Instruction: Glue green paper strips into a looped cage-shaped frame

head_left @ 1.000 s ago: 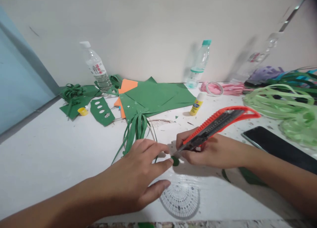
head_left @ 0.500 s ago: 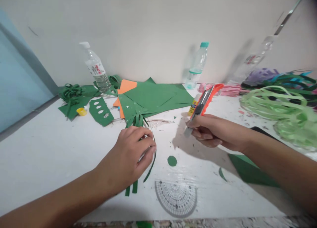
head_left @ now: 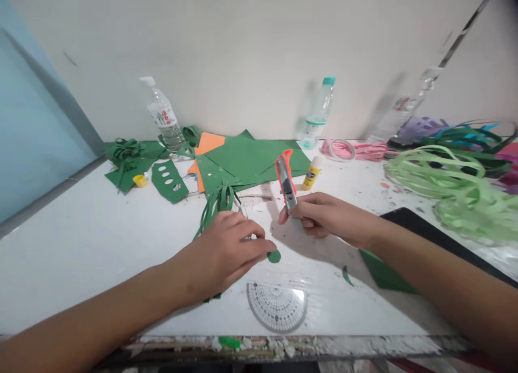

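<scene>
An orange-edged cutter knife (head_left: 287,180) stands tilted up in my right hand (head_left: 319,214), its fingers closed on the lower end. My left hand (head_left: 238,246) is over the white table, its fingertips at the small green paper disc (head_left: 274,256); whether they grip it cannot be made out. Behind and partly under that hand lies a bundle of dark green paper strips (head_left: 214,205). A clear protractor (head_left: 277,306) rests nearer the table's front edge. Just behind the right hand stands a yellow glue stick (head_left: 311,174).
Green sheets (head_left: 259,157) and orange paper (head_left: 210,142) lie at the back, between a left bottle (head_left: 165,119) and a teal-capped bottle (head_left: 319,116). Light green strips (head_left: 437,168) and a black object (head_left: 421,227) are at the right. A yellow cap (head_left: 140,181) lies left.
My left hand has moved right, reaching the green disc. My right hand has shifted left, and the knife now leans left instead of right.
</scene>
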The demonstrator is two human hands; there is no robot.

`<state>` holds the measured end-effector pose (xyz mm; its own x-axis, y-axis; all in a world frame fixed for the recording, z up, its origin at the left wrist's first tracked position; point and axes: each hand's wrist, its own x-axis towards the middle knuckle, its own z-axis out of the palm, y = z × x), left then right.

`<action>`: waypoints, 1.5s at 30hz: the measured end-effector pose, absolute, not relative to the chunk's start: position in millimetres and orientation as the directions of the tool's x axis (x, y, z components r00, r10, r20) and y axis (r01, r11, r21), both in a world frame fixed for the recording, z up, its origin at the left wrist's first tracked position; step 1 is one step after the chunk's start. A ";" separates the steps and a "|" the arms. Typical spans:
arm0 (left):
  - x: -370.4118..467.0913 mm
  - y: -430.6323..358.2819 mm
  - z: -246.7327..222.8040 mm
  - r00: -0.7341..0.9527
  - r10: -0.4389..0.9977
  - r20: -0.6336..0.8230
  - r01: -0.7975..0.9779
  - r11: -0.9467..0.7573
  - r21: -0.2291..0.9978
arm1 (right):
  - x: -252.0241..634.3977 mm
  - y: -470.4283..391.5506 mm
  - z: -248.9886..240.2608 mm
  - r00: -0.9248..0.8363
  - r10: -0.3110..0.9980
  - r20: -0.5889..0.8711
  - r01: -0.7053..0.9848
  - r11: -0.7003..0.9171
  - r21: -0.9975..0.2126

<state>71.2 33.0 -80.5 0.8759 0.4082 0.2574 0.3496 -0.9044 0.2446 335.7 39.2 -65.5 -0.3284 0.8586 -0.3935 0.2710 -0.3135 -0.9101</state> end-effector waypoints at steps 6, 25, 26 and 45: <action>73.6 22.9 -74.4 0.920 0.365 0.140 0.333 -0.920 0.208 | 334.7 36.3 -65.3 -0.417 0.879 -0.229 0.081 -0.216 -0.973; 66.9 38.0 -72.5 0.967 0.222 0.122 0.203 -0.967 0.154 | 320.0 32.3 -76.6 -0.302 0.951 -0.062 0.239 0.012 -0.971; 67.1 34.2 -77.6 0.956 0.256 0.143 0.236 -0.961 0.143 | 318.9 31.8 -76.8 -0.308 0.949 -0.065 0.232 0.008 -0.973; 54.7 37.4 -113.1 0.820 0.378 0.430 0.388 -0.919 0.067 | 311.9 32.1 -98.9 -0.297 0.931 -0.214 0.195 -0.160 -0.968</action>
